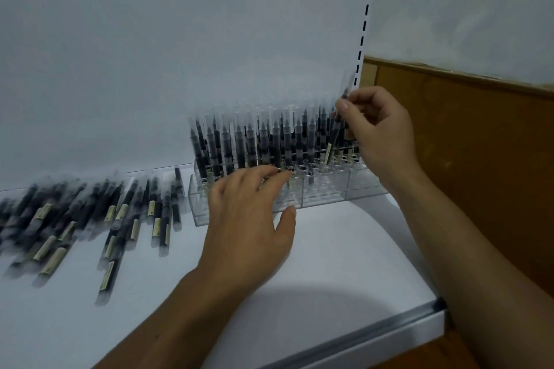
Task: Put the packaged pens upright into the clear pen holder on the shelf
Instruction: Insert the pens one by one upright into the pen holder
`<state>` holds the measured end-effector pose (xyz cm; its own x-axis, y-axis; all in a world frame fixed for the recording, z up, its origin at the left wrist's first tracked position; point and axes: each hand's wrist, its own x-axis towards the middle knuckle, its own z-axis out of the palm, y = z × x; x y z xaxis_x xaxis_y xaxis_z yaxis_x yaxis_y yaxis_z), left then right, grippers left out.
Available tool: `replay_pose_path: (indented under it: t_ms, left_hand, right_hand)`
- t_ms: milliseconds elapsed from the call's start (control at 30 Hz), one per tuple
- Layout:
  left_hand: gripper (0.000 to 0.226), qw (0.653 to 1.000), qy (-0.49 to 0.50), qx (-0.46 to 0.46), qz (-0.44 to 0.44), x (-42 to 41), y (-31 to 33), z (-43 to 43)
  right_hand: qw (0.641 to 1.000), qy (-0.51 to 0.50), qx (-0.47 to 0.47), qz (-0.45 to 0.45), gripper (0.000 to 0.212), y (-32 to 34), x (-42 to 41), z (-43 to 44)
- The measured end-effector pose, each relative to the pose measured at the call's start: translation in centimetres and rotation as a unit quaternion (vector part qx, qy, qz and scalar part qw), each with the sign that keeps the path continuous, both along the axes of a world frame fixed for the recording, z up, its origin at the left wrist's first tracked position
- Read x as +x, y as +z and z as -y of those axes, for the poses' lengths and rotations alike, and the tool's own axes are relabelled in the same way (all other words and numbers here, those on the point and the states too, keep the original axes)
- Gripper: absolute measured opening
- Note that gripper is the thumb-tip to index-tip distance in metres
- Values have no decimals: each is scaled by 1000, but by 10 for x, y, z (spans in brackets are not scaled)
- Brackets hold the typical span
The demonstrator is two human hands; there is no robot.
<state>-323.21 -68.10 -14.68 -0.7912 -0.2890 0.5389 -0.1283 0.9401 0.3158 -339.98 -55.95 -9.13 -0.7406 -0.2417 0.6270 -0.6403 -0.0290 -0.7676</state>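
Note:
A clear pen holder (pixel 323 192) stands on the white shelf against the back panel, with several packaged black pens (pixel 239 144) upright in it. My right hand (pixel 380 129) pinches one packaged pen (pixel 335 132) near its top, holding it nearly upright over the holder's right part. My left hand (pixel 248 213) rests with relaxed fingers on the holder's front, fingertips at the top plate, holding nothing. A heap of loose packaged pens (pixel 90 219) lies flat on the shelf at the left.
The white shelf (pixel 344 263) ends in a metal front edge (pixel 374 326). A slotted upright (pixel 364 24) bounds the back panel on the right. Beyond it is a brown wooden wall panel (pixel 479 144).

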Motion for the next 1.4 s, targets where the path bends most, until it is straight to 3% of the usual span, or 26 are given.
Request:
replay_pose_path:
  t_ms: [233,467,567,700,1000,1200,1267,1400]
  left_hand:
    - [50,1000,7,-3,4,0,1,-1]
    - [52,1000,10,-4,9,-1,0,0]
    - [51,1000,9,-5,6,0,-1,0]
    - [45,1000,12,-10,-3,-1,-3,1]
    - [47,1000,5,-10,9,4,3,0]
    - [44,999,-42,27,5,25,20,8]
    - [41,998,-34,60,-9,43,24,18]
    - [34,995,37,86,-32,94,19,51]
  right_hand:
    - [997,26,-72,5,4,3,4,2]
    - [999,8,-39,-23,5,-1,-2,4]
    - [1000,0,13,-28,7,-6,-6,5]
    - [977,-24,210,-28,17,-14,-9,7]
    - [969,-31,243,-20,18,-4,6,2]
    - [934,-89,341,-62,23,9,18,-13]
    - [932,-112,331,-96,21,11,34,-16]
    - [935,19,327,-138,8,10,94,15]
